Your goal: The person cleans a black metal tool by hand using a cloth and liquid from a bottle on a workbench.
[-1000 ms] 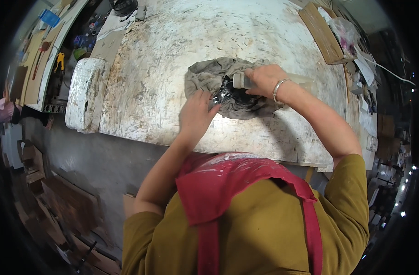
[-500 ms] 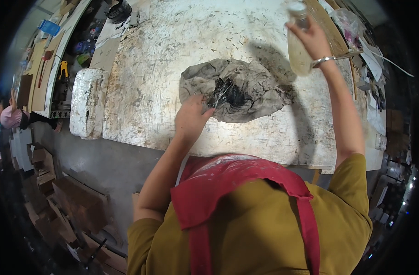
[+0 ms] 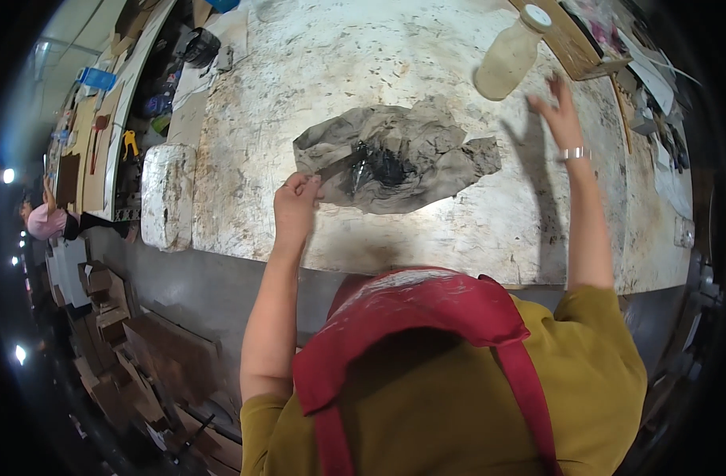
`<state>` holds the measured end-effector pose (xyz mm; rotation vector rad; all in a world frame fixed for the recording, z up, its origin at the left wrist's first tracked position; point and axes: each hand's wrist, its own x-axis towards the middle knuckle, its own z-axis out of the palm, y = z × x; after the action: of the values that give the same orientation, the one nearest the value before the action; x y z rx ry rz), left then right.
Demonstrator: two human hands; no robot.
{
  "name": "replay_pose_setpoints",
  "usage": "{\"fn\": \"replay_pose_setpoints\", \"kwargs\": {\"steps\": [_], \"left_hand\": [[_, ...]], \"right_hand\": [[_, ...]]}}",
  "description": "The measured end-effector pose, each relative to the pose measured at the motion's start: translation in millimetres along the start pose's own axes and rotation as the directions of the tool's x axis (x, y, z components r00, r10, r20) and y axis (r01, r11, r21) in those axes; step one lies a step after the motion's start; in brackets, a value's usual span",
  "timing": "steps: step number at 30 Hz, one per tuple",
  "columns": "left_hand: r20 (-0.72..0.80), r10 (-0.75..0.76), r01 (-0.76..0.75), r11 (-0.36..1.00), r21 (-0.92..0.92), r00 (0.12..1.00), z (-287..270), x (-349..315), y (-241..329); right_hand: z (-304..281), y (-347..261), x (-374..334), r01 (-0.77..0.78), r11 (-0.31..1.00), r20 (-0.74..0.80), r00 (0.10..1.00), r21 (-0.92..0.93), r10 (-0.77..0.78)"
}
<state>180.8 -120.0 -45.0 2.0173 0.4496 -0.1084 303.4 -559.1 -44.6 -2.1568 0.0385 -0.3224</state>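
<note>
A crumpled grey cloth (image 3: 434, 131), heavily stained, lies on the worn white table. At its middle is a wet, glossy black patch (image 3: 387, 166). My left hand (image 3: 294, 208) is closed, thumb and fingers pinching the cloth's left edge and lifting a fold of it. A bottle (image 3: 507, 59) with a white lid and cloudy pale yellowish contents stands on the table beyond the cloth, to the right. My right hand (image 3: 560, 117), with a silver band at the wrist, is just right of the bottle and apart from it. Its fingers are spread, holding nothing.
A wrapped white block (image 3: 167, 197) sits at the table's left end. Farther back is a black-stained container (image 3: 200, 47). A wooden board (image 3: 573, 40) and clutter line the right edge. Another person (image 3: 49, 218) is at the far left, near cardboard pieces (image 3: 172, 357) on the floor.
My right hand has let go of the bottle, which now stands on the table. My left hand has moved left to the cloth's edge, and the cloth has shifted slightly left.
</note>
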Motion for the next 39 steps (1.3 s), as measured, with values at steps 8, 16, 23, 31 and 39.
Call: {"fn": "replay_pose_setpoints", "kwargs": {"steps": [8,16,23,31,39], "left_hand": [[0.198,-0.201,0.273,0.835,-0.477,0.959,0.3,1.3,-30.4],[0.462,0.011,0.159,0.932,-0.326,0.887,2.7,21.5,-30.0],[0.592,-0.006,0.257,0.904,-0.341,0.806,8.3,36.6,-29.8],[0.636,-0.047,0.318,0.893,-0.319,0.770,-0.3,39.1,-27.0],[0.668,-0.024,0.328,0.884,-0.334,0.744,-3.2,40.4,-29.1]], "right_hand": [[76.2,-36.6,-133.5,0.338,0.703,0.189,0.940,-0.626,-0.284],[137.0,-159.0,-119.2,-0.021,0.982,0.115,0.993,0.188,0.000],[225.8,-147.2,-114.4,0.551,0.622,0.316,0.833,-0.557,-0.454],[238.7,-166.4,-119.4,0.610,0.636,0.474,0.785,-0.473,-0.400],[242.4,-176.0,-113.1,0.624,0.642,0.479,0.772,-0.445,-0.418]]}}
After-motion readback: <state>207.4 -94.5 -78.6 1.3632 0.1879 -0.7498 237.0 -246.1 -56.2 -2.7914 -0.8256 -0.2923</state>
